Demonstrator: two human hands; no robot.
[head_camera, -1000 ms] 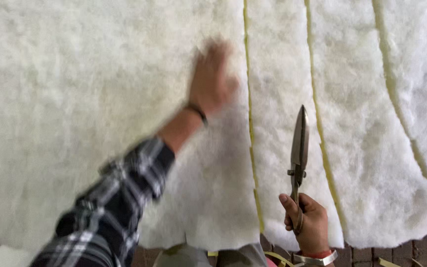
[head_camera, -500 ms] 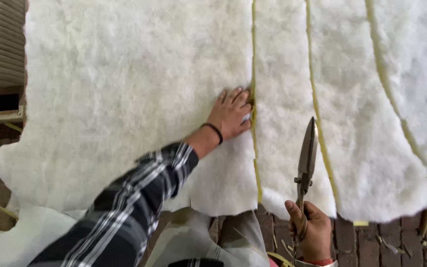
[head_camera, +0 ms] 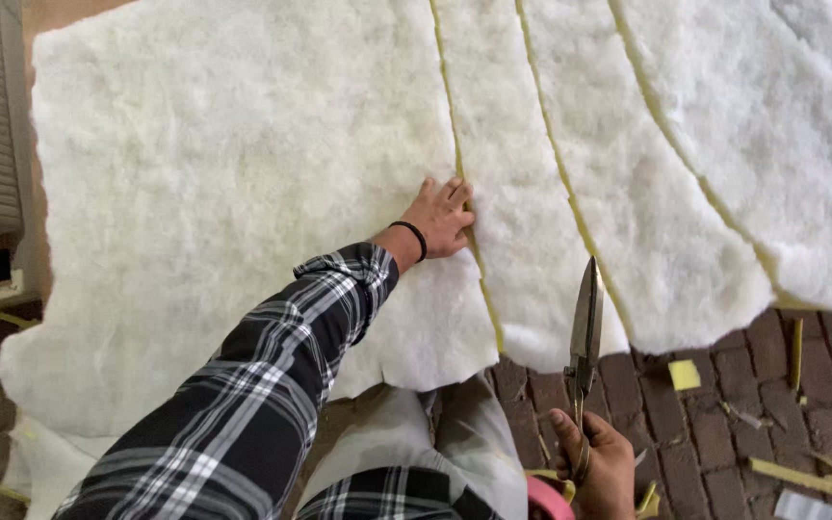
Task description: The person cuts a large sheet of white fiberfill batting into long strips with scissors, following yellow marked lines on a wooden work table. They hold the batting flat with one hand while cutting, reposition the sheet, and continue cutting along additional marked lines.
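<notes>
my left hand (head_camera: 440, 220) lies flat and open on the big white padding sheet (head_camera: 233, 193), pinning its edge beside the cut line. my right hand (head_camera: 597, 466) grips the shears (head_camera: 585, 332), blades closed and pointing up, over the brick floor (head_camera: 715, 424).

place: workshop floor or work yard | floor: red brick paving (head_camera: 724, 404) at 5 o'clock | material: white batting sheets (head_camera: 223, 193) cut into strips, centre to 1 o'clock | litter: yellow offcuts (head_camera: 684, 375) at 4 o'clock | tool: shears (head_camera: 585, 337)
</notes>
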